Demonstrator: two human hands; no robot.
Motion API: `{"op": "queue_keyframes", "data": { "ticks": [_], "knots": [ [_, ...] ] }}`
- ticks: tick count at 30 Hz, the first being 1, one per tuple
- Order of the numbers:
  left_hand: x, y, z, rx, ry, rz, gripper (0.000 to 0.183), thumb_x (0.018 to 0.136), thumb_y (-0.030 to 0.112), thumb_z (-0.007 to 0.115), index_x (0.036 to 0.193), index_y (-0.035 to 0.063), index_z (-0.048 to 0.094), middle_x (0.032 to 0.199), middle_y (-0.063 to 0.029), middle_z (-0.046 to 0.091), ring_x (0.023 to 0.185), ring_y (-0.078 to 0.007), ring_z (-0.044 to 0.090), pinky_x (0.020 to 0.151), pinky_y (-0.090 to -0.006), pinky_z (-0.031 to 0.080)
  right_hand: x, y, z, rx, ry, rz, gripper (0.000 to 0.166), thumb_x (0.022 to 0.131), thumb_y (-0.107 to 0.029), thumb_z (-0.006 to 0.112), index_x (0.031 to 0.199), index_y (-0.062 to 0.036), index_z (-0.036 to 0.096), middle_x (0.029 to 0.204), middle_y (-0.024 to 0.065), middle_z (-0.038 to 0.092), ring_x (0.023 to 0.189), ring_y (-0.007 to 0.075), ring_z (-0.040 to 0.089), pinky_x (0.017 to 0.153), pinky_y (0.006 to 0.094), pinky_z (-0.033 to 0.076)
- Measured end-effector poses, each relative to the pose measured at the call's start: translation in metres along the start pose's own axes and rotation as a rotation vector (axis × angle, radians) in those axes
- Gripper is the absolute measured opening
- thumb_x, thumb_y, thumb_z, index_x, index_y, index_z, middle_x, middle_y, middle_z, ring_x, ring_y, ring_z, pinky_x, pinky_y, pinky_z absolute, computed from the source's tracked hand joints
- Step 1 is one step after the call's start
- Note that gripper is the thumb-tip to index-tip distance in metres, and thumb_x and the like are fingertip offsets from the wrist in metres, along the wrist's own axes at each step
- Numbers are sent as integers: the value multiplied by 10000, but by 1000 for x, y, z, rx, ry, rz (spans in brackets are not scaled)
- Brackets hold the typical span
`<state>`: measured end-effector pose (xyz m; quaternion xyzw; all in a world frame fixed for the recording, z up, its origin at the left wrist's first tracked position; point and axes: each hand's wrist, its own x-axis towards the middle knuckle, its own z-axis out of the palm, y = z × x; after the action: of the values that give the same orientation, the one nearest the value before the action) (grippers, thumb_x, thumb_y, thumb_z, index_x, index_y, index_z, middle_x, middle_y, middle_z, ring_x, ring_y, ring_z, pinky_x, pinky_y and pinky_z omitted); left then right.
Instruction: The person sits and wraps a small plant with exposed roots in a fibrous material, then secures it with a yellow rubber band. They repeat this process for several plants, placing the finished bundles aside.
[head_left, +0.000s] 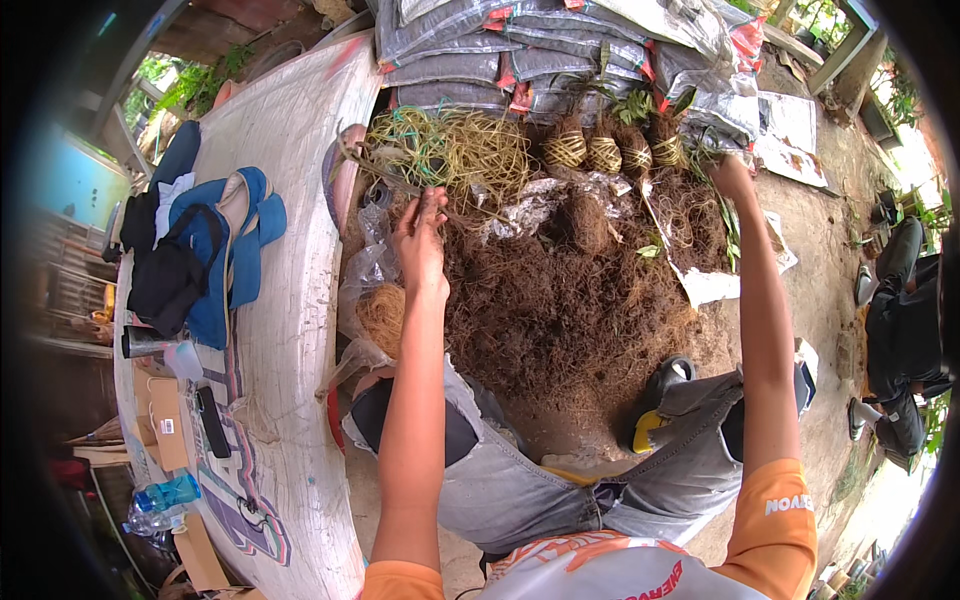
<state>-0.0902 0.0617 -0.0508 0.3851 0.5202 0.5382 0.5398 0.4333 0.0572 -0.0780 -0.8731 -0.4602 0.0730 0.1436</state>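
My left hand (422, 234) is raised at the left of the soil heap, its fingers on a thin brown woody stem (386, 174) that runs up and left. Across the heap, my right hand (731, 180) is curled around green leafy stems (703, 161); the fingertips are hidden. Loose dark soil with fibrous roots (562, 307) covers the ground between my feet. On it sits a brown fibre-covered root ball (589, 223). Behind stand several plants whose root balls are bound in woven strips, one of them a wrapped root ball (564, 150).
A tangle of yellow-green strips (457, 150) lies behind my left hand. Stacked grey sacks (450, 71) rise at the back. Clear plastic (373, 244) and a coconut-fibre clump (382, 319) border a white table (300, 315) bearing a blue bag (244, 247). Another person (904, 330) is at right.
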Motion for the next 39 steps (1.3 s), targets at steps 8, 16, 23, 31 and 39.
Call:
{"op": "queue_keyframes", "data": {
  "ticks": [8, 16, 23, 31, 39],
  "knots": [
    [4, -6, -6, 33, -34, 36, 297, 903, 418, 606, 1068, 182, 676, 980, 85, 669, 842, -62, 519, 731, -263, 361, -100, -98, 94, -263, -141, 76, 677, 835, -323, 669, 1402, -94, 382, 1487, 243, 243, 1370, 422, 236, 1101, 612, 201],
    [8, -11, -3, 19, -58, 37, 274, 883, 400, 640, 1047, 186, 687, 978, 90, 676, 815, -25, 504, 715, -236, 348, -229, -183, 238, 100, -728, -343, 1231, 637, -470, 824, 1505, -236, -16, 1538, 229, 19, 1418, 407, 65, 1124, 599, 168],
    [2, -8, 1, 18, -96, 53, 276, 895, 382, 628, 1057, 165, 682, 993, 81, 672, 844, -32, 489, 745, -241, 334, -284, -180, 331, 74, -295, -293, 1047, 692, -276, 784, 1501, -222, 123, 1488, 188, 245, 1388, 382, 212, 1104, 553, 224],
    [4, -7, -9, 3, -50, 3, 288, 899, 367, 629, 1087, 152, 662, 1032, 70, 672, 872, -25, 498, 753, -222, 321, -265, -176, 315, 18, -325, -402, 692, 764, -187, 678, 1385, -247, 377, 1315, 169, 435, 1226, 373, 417, 1020, 476, 376],
    [6, -4, -7, -15, -45, -5, 276, 898, 350, 636, 1077, 142, 664, 1051, 61, 674, 854, -21, 489, 732, -208, 321, -232, -151, 284, 408, -543, -330, 704, 631, 65, 636, 1289, -101, 450, 1283, 246, 498, 1121, 457, 507, 922, 432, 479]
  ]
}}
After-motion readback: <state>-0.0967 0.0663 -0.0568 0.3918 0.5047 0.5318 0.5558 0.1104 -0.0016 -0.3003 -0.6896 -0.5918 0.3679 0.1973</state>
